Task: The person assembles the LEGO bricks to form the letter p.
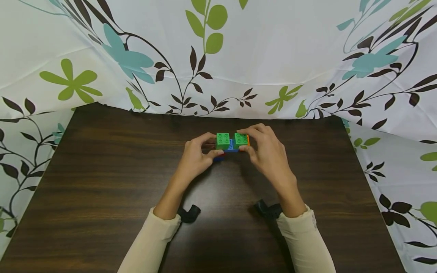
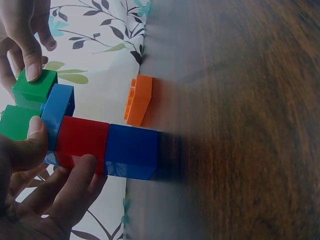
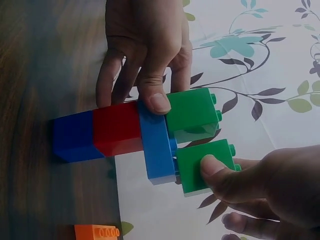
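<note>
A small block tower stands on the dark wooden table (image 1: pixel 102 182): a dark blue block (image 2: pixel 132 150) at the bottom, a red block (image 2: pixel 82 142) on it, then a wider light blue brick (image 3: pixel 157 145). Two green blocks (image 1: pixel 223 140) (image 1: pixel 240 139) sit side by side on top. My left hand (image 1: pixel 214 146) grips the tower from the left, thumb (image 3: pixel 157 102) on the light blue brick and fingers (image 2: pixel 75 185) along the red block. My right hand (image 1: pixel 246 141) pinches the right green block (image 3: pixel 207 167) between thumb (image 3: pixel 215 167) and fingers.
An orange brick (image 2: pixel 139 99) lies on the table just beyond the tower, by my right hand. A floral cloth (image 1: pixel 239 57) hangs behind and around the table. Black wrist mounts (image 1: pixel 189 214) (image 1: pixel 269 208) sit under both sleeves.
</note>
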A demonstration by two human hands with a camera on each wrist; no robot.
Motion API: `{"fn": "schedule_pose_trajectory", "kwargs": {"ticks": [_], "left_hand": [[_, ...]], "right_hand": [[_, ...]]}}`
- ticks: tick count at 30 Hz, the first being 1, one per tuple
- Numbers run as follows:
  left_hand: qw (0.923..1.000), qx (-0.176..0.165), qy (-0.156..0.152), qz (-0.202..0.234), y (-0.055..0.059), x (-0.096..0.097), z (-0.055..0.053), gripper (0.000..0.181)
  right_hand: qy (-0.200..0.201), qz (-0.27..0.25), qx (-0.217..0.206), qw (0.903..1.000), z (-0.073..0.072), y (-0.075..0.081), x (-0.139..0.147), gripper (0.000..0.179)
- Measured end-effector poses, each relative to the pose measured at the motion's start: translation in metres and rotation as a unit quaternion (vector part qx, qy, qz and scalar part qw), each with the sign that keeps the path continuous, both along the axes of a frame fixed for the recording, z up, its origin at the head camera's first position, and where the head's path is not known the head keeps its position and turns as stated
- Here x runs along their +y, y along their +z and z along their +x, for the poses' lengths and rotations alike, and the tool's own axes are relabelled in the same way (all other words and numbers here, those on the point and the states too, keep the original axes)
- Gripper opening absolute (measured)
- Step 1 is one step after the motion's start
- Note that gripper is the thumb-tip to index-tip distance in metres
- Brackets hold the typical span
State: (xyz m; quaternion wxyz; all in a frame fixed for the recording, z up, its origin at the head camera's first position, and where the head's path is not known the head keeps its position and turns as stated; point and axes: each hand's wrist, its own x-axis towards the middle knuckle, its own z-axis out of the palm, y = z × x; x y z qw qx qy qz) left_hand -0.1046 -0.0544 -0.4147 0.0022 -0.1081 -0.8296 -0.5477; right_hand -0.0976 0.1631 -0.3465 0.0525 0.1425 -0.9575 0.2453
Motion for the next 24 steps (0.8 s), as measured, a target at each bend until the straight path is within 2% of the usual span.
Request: {"fn": "schedule_pose_trajectory", "kwargs": {"ticks": [15,24], "left_hand": [[0.9999,0.004,0.004,-0.013,0.0007,0.0001,0.0005,0.031],[0.9999,0.006,0.006,-0.014,0.0013,0.0010,0.0004,0.032]], "right_hand": [[0.002,-0.010,-0.008,0.9999,-0.0018,-0.0029,0.0041,0.046],[0.001,0.007,0.000,1.0000,-0.0005,-0.0009,-0.0015,0.048]]}}
